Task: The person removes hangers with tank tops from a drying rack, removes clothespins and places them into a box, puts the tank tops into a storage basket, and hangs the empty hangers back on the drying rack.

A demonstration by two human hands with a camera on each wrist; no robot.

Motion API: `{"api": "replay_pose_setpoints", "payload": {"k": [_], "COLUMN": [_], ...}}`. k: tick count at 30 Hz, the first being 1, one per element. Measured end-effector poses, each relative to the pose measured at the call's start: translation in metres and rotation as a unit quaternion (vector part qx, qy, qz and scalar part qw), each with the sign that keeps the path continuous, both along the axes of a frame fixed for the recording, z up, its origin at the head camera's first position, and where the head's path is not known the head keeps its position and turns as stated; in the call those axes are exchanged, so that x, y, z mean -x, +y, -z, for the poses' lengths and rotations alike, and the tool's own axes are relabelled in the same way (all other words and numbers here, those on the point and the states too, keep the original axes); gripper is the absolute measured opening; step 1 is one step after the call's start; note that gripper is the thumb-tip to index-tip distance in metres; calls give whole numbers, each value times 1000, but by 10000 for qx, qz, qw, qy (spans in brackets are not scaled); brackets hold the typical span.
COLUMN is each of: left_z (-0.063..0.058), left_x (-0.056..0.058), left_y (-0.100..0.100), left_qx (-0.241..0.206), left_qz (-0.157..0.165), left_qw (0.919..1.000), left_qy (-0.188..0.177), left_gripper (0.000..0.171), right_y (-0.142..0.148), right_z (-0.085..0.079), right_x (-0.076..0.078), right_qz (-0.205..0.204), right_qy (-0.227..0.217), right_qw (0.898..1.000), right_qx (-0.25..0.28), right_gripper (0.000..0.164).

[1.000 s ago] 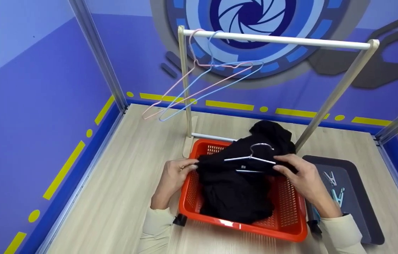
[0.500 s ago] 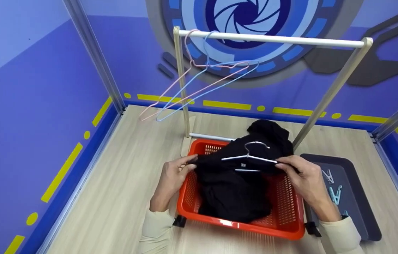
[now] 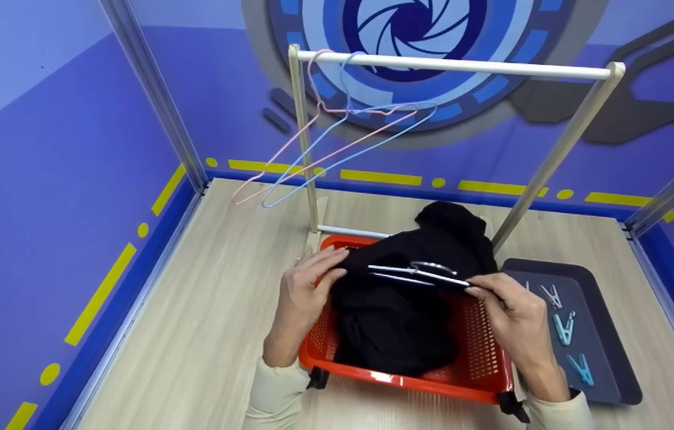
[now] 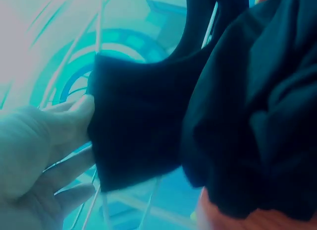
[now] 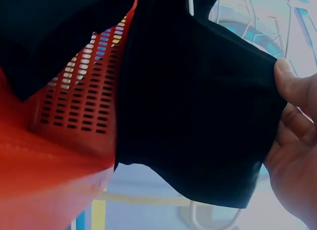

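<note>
A black shirt (image 3: 394, 334) lies bunched in and over the red basket (image 3: 409, 385), with a white wire hanger (image 3: 394, 276) inside its neck opening. The hanger's metal hook (image 3: 435, 266) tilts low over the cloth. My left hand (image 3: 301, 298) pinches the shirt's left side between thumb and fingers. In the left wrist view the thumb (image 4: 74, 118) presses the edge of a short sleeve (image 4: 133, 121). On the other side my right hand (image 3: 516, 316) pinches the cloth by the hanger's right end. The right wrist view has its thumb (image 5: 292, 86) on the sleeve's corner.
A wooden rack with a white rail (image 3: 462, 64) stands behind the basket. From its left end hang a pink hanger (image 3: 277, 156) and a blue hanger (image 3: 373, 146). At the right, a dark grey tray (image 3: 603, 334) holds several clothespins (image 3: 564, 328).
The hanger's shoulders and hook have tipped flatter over the shirt. My left hand has risen slightly and moved right. The head view has shifted a little, and more clothespins show in the tray.
</note>
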State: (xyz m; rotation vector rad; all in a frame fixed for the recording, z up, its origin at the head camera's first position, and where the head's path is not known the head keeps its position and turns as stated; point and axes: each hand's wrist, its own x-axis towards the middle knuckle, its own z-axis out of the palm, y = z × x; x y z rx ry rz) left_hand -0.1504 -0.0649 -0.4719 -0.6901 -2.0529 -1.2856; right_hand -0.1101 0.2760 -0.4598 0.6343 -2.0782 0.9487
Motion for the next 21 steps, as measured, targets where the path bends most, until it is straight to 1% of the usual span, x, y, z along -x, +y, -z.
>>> {"api": "replay_pose_setpoints", "payload": {"k": [5,6,7,11,16,21], "left_z": [6,7,8,10,11,12], "left_x": [4,5,5,5,5,5], "left_y": [10,11,11,8,4,0], "left_qx": [-117,-131,-149,-193,-247,-213], "left_qz": [-53,-30,-7,30,-126,-326], "left_qw": [9999,9999,9999,9998,9995,9992], "left_qy": [63,71,55,-92,-158,45], "left_gripper": [21,19,18,17,19,17], "right_y": [-2,-2,-2,-2,1,7], "right_z": [2,3,4,2,-4,-8], "right_x": [-4,-5,-6,-7,-10,-11], "right_qz": [86,125,154,222,330,461], "right_qy": [-9,-20,-41,-80,-198,-281], "right_qw": [9999,9998,9997,9993,9978,9971], "right_qx": [150,173,197,304,531,537], "right_gripper": [19,27,32,33,31,31]}}
